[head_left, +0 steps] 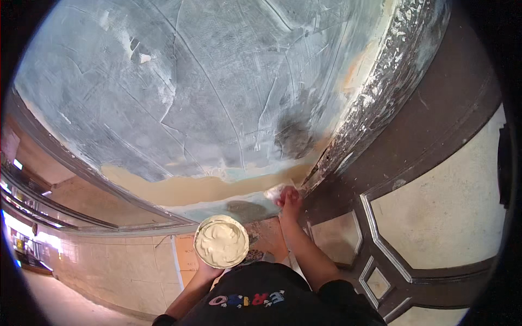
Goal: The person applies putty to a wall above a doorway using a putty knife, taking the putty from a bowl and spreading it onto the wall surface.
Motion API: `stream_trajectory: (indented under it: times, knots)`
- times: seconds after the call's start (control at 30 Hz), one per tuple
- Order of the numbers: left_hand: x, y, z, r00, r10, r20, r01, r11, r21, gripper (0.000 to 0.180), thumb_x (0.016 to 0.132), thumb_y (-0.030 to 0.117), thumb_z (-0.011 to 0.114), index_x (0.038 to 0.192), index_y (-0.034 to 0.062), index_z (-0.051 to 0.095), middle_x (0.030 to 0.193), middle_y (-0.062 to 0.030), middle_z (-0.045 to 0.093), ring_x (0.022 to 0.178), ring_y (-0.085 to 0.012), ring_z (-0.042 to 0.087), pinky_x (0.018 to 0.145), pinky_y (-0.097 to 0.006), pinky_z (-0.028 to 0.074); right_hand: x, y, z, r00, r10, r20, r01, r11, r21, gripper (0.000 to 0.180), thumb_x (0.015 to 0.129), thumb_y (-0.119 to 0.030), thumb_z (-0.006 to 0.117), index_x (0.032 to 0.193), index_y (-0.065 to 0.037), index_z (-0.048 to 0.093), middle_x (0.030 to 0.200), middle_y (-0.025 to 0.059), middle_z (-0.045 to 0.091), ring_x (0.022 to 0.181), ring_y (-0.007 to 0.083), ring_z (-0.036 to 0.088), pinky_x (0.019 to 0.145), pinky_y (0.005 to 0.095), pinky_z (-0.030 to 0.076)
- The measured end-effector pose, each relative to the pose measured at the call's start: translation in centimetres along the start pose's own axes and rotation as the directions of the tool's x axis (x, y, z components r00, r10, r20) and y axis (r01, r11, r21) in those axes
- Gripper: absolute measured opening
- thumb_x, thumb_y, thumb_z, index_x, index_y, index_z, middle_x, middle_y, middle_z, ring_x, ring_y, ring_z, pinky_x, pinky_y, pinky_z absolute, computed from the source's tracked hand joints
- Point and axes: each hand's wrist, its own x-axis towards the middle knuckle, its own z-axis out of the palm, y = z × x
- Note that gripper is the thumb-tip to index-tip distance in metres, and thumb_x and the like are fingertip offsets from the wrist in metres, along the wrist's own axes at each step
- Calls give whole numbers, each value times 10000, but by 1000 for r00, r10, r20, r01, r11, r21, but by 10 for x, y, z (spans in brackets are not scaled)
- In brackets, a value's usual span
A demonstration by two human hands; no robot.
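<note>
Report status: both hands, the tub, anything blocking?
Left hand holding tub of cream paste. Right hand gripping whitish thing, kind unclear, at lower right of wall. Brown woodwork close on that side; no blockage visible.

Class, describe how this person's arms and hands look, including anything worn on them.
The left hand, partly hidden, and the right hand show no gloves. Both forearms look bare, with no watch or bracelet showing. The black sleeves match the black shirt, which has multicoloured lettering across it.
</note>
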Motion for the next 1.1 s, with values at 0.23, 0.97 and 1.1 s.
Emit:
stream_trajectory:
  times: [0.23, 0.97, 1.1]
  knots:
    - [-1, 20, 5, 996, -80, -29, 75, 987, -143, 785, 701, 73, 759, 1352, 64, 319, 1333, -116, 426, 1217, -222, 454, 1014, -399, 403, -29, -2, -40, 892, 448, -64, -448, 894, 15, 319, 931, -202, 563, 1185, -147, 378, 1043, 63, 501, 658, 202, 563, 497, 264, 506]
    - [-5, 41, 10, 839, -501, 211, 393, 289, -873, 731, 881, 676, 287, 1407, 171, 338, 1442, -90, 362, 1310, -298, 365, 1087, -504, 283, 5, 35, -82, 857, 495, 141, -506, 861, 50, 444, 881, -371, 621, 1244, -204, 429, 1152, 19, 468, 939, 177, 532, 734, 347, 519]
    - [-2, 53, 15, 851, -489, 190, 317, 191, -929, 703, 886, 654, 306, 1388, 167, 370, 1418, -95, 396, 1283, -309, 401, 1078, -499, 304, -9, -8, -30, 883, 438, 171, -464, 870, 165, 396, 887, -338, 620, 1201, -179, 439, 1145, 24, 486, 957, 183, 540, 739, 350, 499]
